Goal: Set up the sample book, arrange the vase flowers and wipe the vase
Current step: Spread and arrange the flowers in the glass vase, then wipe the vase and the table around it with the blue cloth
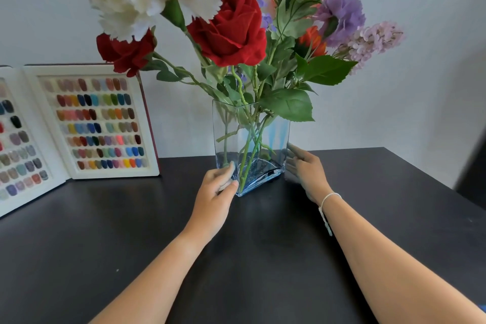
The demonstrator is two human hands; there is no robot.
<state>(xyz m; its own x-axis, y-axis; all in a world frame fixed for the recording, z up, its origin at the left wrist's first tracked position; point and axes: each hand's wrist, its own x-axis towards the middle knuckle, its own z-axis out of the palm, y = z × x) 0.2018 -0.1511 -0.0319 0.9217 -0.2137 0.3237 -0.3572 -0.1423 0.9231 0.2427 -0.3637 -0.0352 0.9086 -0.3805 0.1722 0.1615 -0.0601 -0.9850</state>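
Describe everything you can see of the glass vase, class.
The vase is clear, blue-tinted glass, rectangular and open-topped, standing upright on the dark table with one corner toward the camera. Green stems cross inside it, carrying red, white, pink, orange and purple flowers above. The left hand touches its near-left side; the right hand reaches its right side.

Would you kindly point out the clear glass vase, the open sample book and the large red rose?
clear glass vase (226, 137): head view, left wall.
open sample book (31, 123): head view, white frame.
large red rose (231, 26): head view, bloom's middle.
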